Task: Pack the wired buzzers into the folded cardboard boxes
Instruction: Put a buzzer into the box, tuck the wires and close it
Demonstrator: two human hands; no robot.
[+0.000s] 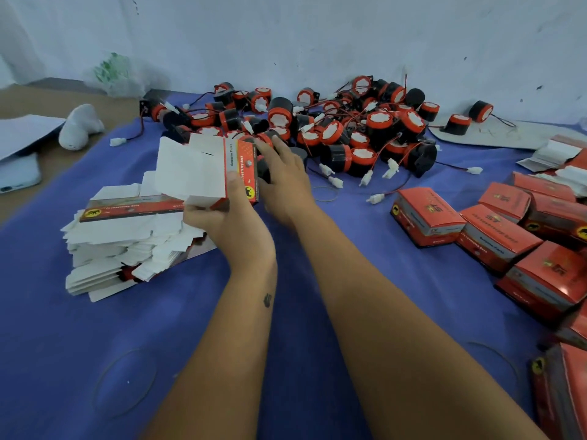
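1. Two bare hands work over a blue cloth-covered table (pixel 190 328) in the head view. The left hand (pixel 227 217) grips a part-folded red-and-white cardboard box (pixel 209 169) from below, thumb pressed on its red printed side, white flaps open to the far left.
2. Just right of the box, the right hand (pixel 282 176) curls its fingers over a black-and-red wired buzzer (pixel 264 173), largely hidden.
3. Farther back, a heap of black-and-red buzzers (pixel 343 125) with red wires and white plugs lies against the pale wall.
4. Flat white box blanks (pixel 127 242) are stacked at near left; closed red boxes (pixel 495 230) crowd the right.
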